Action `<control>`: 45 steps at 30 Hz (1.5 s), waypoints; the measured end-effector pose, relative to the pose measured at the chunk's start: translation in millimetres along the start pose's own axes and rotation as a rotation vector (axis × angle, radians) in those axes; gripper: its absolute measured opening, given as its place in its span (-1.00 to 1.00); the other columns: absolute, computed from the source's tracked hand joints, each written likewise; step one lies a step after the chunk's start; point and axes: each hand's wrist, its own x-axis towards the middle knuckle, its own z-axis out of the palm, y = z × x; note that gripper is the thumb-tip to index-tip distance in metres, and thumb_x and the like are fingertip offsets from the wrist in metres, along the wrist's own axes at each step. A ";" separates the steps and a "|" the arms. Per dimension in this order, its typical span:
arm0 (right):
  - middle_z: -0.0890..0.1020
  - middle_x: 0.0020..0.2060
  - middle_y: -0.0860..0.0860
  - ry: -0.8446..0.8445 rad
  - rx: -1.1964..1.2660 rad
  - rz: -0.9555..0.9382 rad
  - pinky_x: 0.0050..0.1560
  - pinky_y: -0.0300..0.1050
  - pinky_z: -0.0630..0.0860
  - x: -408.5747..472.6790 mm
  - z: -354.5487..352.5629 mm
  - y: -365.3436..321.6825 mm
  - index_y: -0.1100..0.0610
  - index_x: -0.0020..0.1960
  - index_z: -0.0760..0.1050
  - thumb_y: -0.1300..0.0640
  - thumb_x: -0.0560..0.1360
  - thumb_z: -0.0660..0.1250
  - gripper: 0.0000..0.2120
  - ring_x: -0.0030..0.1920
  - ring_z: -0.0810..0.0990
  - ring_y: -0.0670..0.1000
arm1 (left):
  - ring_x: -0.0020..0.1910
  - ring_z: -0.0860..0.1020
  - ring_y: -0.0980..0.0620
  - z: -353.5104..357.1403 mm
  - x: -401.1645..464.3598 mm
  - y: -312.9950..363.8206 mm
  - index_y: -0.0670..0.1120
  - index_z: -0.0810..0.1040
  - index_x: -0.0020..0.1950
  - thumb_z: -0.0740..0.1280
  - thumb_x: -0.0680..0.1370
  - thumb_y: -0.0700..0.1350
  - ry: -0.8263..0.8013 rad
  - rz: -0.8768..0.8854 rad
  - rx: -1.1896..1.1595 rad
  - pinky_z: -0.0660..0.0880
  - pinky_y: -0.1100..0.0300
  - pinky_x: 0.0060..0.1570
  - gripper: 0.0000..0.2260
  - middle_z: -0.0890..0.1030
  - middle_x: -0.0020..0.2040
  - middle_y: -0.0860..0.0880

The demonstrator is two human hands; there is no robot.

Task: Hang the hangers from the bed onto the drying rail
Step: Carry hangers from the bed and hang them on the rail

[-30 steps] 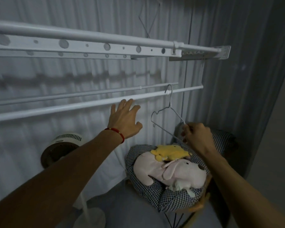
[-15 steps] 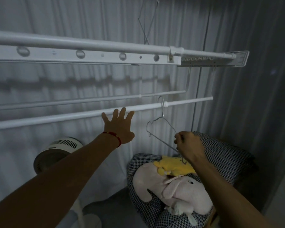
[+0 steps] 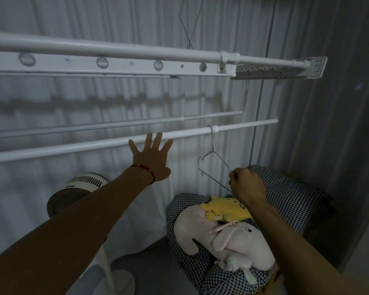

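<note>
Wire hanger [image 3: 213, 160] hooked over the lower drying rail [image 3: 73, 148]; right hand [image 3: 246, 185] gripping it.

Left of the hanger, a white fan [image 3: 73, 192] is standing below the rail. The left hand [image 3: 151, 158] is reaching up with fingers spread and straight, holding nothing, fingertips lying at the rail's underside; a red cord [image 3: 146, 170] is circling its wrist. The hanger's hook is sitting over the rail near its right end, frame tilting. The right hand is curling closed round the hanger's right shoulder wire. Beneath the hanger, a yellow plush toy [image 3: 226, 210] and pink plush toy [image 3: 226, 237] are lying on a checked cushion [image 3: 294, 201].
</note>
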 end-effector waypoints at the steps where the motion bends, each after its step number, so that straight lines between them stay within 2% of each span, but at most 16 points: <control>1: 0.65 -0.26 0.12 -0.006 -0.001 0.006 -0.22 -0.07 0.52 0.0 -0.4 0.3 0.13 -0.32 0.43 0.11 0.61 0.22 -0.67 -0.23 0.62 0.15 | 0.57 -0.24 -0.13 -0.4 0.0 0.3 0.13 -0.18 0.59 0.27 0.49 0.21 -0.001 0.000 0.001 -0.13 -0.50 0.35 -0.18 -0.24 0.60 -0.03; 5: 0.64 -0.25 0.13 -0.018 0.006 0.028 -0.23 -0.09 0.50 -2.5 -2.5 0.9 0.09 -0.37 0.34 0.12 0.61 0.22 -0.64 -0.22 0.62 0.16 | 0.57 -0.23 -0.13 -2.5 0.7 2.7 0.14 -0.15 0.58 0.27 0.50 0.19 -0.001 0.003 -0.008 -0.12 -0.49 0.36 -0.20 -0.23 0.60 -0.03; 11: 0.59 -0.31 0.09 -0.044 0.064 0.078 -0.28 -0.14 0.41 -4.5 -1.3 3.5 0.20 -0.31 0.41 0.12 0.63 0.20 -0.65 -0.24 0.62 0.14 | 0.57 -0.24 -0.13 -2.2 1.7 4.8 0.16 -0.13 0.58 0.29 0.49 0.19 -0.013 -0.012 -0.017 -0.11 -0.47 0.37 -0.19 -0.22 0.60 -0.02; 14: 0.65 -0.22 0.12 -0.069 0.092 0.101 -0.20 -0.10 0.50 -2.7 -2.8 3.2 0.28 -0.15 0.55 0.03 0.65 0.20 -0.63 -0.21 0.61 0.11 | 0.57 -0.22 -0.13 -3.0 1.9 6.9 0.16 -0.11 0.58 0.29 0.49 0.18 -0.008 -0.020 -0.043 -0.09 -0.46 0.37 -0.21 -0.20 0.60 -0.03; 18: 0.67 0.06 0.17 -0.031 0.129 0.100 0.08 -0.01 0.58 -7.4 -9.4 2.5 0.24 0.22 0.57 -0.07 0.62 0.23 -0.59 0.05 0.64 0.16 | 0.57 -0.18 -0.11 -9.2 -3.4 9.9 0.15 -0.06 0.59 0.31 0.50 0.12 0.006 -0.008 -0.126 -0.10 -0.42 0.41 -0.23 -0.16 0.61 -0.02; 20: 0.68 0.05 0.16 0.026 0.160 0.068 0.04 -0.07 0.57 -16.9 -15.2 0.0 0.24 0.16 0.57 -0.04 0.62 0.22 -0.63 0.02 0.64 0.13 | 0.57 -0.12 -0.10 -10.6 -10.9 13.8 0.13 0.02 0.58 0.31 0.49 0.07 0.043 0.025 -0.225 -0.06 -0.36 0.44 -0.27 -0.09 0.61 -0.02; 22: 0.69 0.00 0.13 0.094 0.205 0.031 0.01 -0.05 0.59 -33.2 -22.2 -3.8 0.20 0.04 0.57 0.00 0.62 0.23 -0.73 -0.04 0.65 0.10 | 0.55 0.05 -0.11 -9.1 -23.6 20.6 0.07 0.17 0.56 0.29 0.45 0.06 0.138 0.098 -0.405 0.07 -0.26 0.46 -0.32 0.11 0.58 -0.06; 24: 0.68 0.03 0.09 0.131 0.231 0.016 0.00 -0.08 0.57 -55.9 -28.0 -7.1 0.18 0.11 0.58 0.03 0.61 0.25 -0.75 -0.01 0.65 0.09 | 0.46 0.26 -0.09 -6.1 -43.7 32.6 -0.03 0.35 0.48 0.25 0.42 0.03 0.214 0.196 -0.694 0.21 -0.07 0.45 -0.39 0.35 0.47 -0.08; 26: 0.69 0.05 0.08 0.137 0.213 0.042 -0.02 -0.22 0.45 -85.3 -31.9 -8.3 0.17 0.16 0.60 0.05 0.59 0.27 -0.75 0.02 0.65 0.09 | 0.35 0.39 -0.03 -1.5 -67.3 50.2 -0.07 0.45 0.40 0.26 0.43 -0.03 0.216 0.261 -0.918 0.26 0.15 0.38 -0.48 0.48 0.35 -0.04; 29: 0.70 0.07 0.07 0.153 0.181 0.125 -0.02 -0.23 0.41 -142.9 -37.2 -6.8 0.13 0.20 0.59 0.07 0.57 0.32 -0.75 0.05 0.65 0.09 | 0.26 0.45 0.04 5.3 -103.2 83.3 -0.04 0.50 0.33 0.34 0.49 -0.13 0.185 0.328 -1.072 0.34 0.20 0.28 -0.61 0.54 0.27 0.01; 31: 0.70 0.07 0.05 0.188 0.164 0.204 -0.01 -0.16 0.48 -190.8 -44.0 -2.9 0.11 0.21 0.57 0.06 0.56 0.32 -0.74 0.03 0.66 0.08 | 0.23 0.48 0.05 13.0 -126.6 109.9 -0.04 0.52 0.31 0.37 0.49 -0.19 0.129 0.394 -1.134 0.40 0.18 0.24 -0.62 0.56 0.26 0.01; 34: 0.68 0.07 0.06 0.229 0.110 0.359 -0.01 -0.12 0.52 -275.6 -57.9 7.1 0.10 0.26 0.52 0.05 0.57 0.28 -0.70 0.02 0.65 0.08 | 0.20 0.52 0.03 27.1 -176.1 158.3 0.00 0.52 0.30 0.36 0.46 -0.13 -0.020 0.528 -1.221 0.45 0.13 0.22 -0.60 0.59 0.23 0.01; 37: 0.65 0.09 0.05 0.273 0.031 0.557 0.06 0.06 0.59 -367.4 -72.0 18.0 0.07 0.30 0.45 -0.01 0.58 0.25 -0.67 0.02 0.64 0.08 | 0.21 0.51 0.05 35.7 -245.5 205.6 0.02 0.50 0.31 0.34 0.49 -0.07 -0.234 0.677 -1.284 0.46 0.10 0.22 -0.62 0.58 0.23 0.01; 40: 0.64 0.11 0.04 0.332 -0.021 0.768 0.05 0.03 0.59 -462.5 -82.8 21.2 0.06 0.27 0.46 -0.04 0.57 0.25 -0.68 0.01 0.64 0.05 | 0.28 0.48 0.01 40.6 -319.6 243.6 -0.01 0.48 0.35 0.36 0.52 -0.07 -0.395 0.861 -1.270 0.46 0.01 0.28 -0.61 0.54 0.30 -0.01; 43: 0.64 0.11 0.06 0.405 -0.093 0.977 0.09 0.03 0.56 -571.6 -101.0 17.0 0.08 0.28 0.47 -0.04 0.57 0.25 -0.66 0.05 0.64 0.08 | 0.23 0.48 0.04 29.8 -409.9 270.9 0.01 0.46 0.36 0.36 0.53 -0.05 -0.586 1.034 -1.231 0.45 0.10 0.22 -0.61 0.52 0.30 -0.03; 45: 0.64 0.13 0.06 0.465 -0.119 1.123 0.13 0.04 0.56 -646.4 -114.1 11.9 0.08 0.31 0.47 -0.04 0.57 0.25 -0.64 0.07 0.63 0.07 | 0.22 0.47 0.04 17.7 -473.4 280.4 0.06 0.45 0.33 0.35 0.53 -0.01 -0.688 1.148 -1.208 0.45 0.07 0.22 -0.63 0.52 0.28 -0.01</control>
